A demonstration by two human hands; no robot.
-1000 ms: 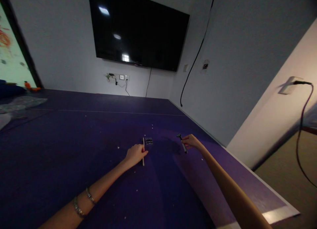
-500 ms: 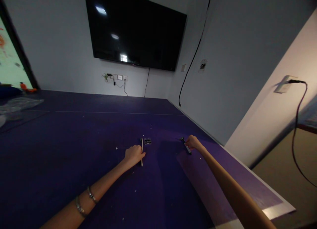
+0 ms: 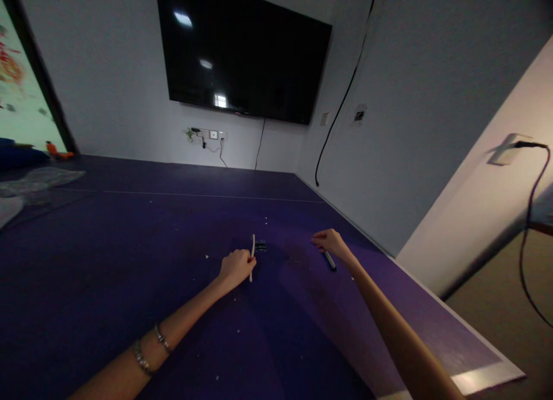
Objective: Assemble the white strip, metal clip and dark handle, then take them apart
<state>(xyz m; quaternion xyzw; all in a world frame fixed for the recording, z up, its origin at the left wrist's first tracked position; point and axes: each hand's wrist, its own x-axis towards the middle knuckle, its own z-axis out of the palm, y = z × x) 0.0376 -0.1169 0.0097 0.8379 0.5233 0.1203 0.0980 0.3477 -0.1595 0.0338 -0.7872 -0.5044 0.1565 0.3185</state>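
Observation:
My left hand is closed around a thin pale stick, held nearly upright in view just above the purple surface; its ends show above and below my fingers. Right behind the stick lies a small dark piece with pale markings, partly covered by it. To the right, my right hand has its fingers pinched together at the far end of a narrow dark bar-shaped tool with a grey top. My hand hides that end, and what sits between the fingertips is too small to make out.
The purple tabletop carries scattered white scraps. Clear plastic wrapping and an orange object lie at far left. A television hangs on the wall, and a black cable dangles near the right wall.
My right hand has shifted from the middle of the dark tool toward its far end, covering the tip that showed before. My left hand still holds the pale stick, now slightly more tilted.

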